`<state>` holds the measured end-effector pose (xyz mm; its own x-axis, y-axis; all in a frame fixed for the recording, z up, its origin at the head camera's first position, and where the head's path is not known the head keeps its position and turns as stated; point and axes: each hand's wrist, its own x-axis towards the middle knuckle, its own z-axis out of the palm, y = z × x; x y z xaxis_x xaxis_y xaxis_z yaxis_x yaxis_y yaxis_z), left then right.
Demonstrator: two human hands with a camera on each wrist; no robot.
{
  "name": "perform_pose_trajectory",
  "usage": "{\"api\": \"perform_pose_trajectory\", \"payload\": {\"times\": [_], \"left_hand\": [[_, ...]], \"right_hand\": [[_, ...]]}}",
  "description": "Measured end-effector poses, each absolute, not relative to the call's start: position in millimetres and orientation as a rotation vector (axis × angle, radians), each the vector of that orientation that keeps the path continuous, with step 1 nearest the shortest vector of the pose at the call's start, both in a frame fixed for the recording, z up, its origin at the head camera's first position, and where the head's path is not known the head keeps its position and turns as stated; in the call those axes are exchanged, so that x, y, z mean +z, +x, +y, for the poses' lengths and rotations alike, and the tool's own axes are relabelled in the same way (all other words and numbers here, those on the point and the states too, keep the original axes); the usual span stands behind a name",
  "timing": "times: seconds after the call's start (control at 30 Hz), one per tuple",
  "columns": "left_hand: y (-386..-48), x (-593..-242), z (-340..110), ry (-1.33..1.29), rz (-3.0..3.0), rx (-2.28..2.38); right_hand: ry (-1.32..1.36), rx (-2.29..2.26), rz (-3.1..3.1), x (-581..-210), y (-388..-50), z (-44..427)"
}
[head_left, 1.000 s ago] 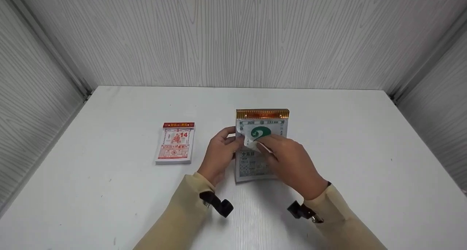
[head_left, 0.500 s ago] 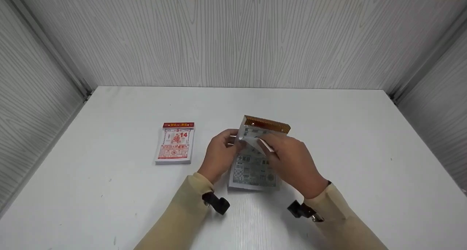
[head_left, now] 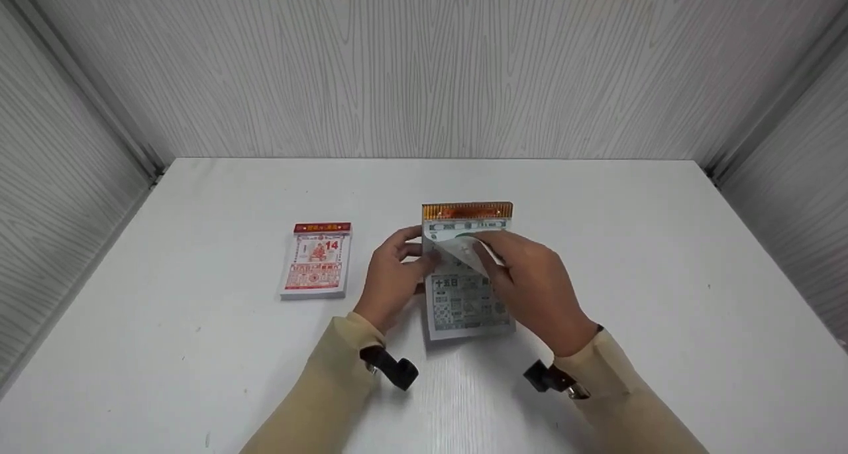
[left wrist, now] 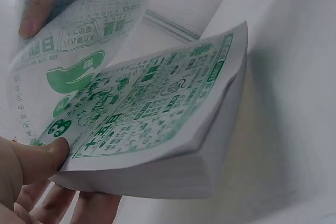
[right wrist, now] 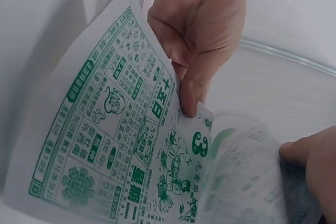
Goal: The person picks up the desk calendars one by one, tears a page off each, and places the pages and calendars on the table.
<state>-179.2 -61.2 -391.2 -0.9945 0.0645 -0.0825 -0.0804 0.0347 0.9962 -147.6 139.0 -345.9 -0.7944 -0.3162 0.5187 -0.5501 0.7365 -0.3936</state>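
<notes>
A thick tear-off calendar pad (head_left: 464, 305), printed in green under a gold header strip (head_left: 468, 210), is held above the white table. My left hand (head_left: 391, 275) grips its left edge, with the thumb on the printed face and fingers underneath, as the left wrist view shows. My right hand (head_left: 540, 285) pinches the top sheet (head_left: 457, 247), which curls up from the pad. In the left wrist view this lifted sheet (left wrist: 73, 74) bends back with print showing through. Beneath it, the right wrist view shows a page with a green 3 (right wrist: 199, 144).
A smaller calendar pad (head_left: 315, 263), printed in red with a red header and the number 14, lies on the table (head_left: 199, 242) to the left. Grey wood-grain panels (head_left: 424, 63) stand behind the table and at both sides.
The pad twisted and tipped half a second ago, and now sits straighter, slightly left of its first place. The top sheet is lifted and curled further than one second ago.
</notes>
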Motion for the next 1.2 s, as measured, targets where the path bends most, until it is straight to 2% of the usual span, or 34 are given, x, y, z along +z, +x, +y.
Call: {"api": "perform_pose_trajectory", "payload": {"times": [0.6,1.2], "left_hand": [[-180.0,-384.3,-61.1,-0.184,1.853,2.279],[-177.7,-384.1,-61.6,-0.163,1.832,2.296]], "right_hand": [[0.725,0.791,-2.459,-347.5,-150.3,141.1],[0.735,0.793,-2.462,-348.8,-152.5,140.1]]}}
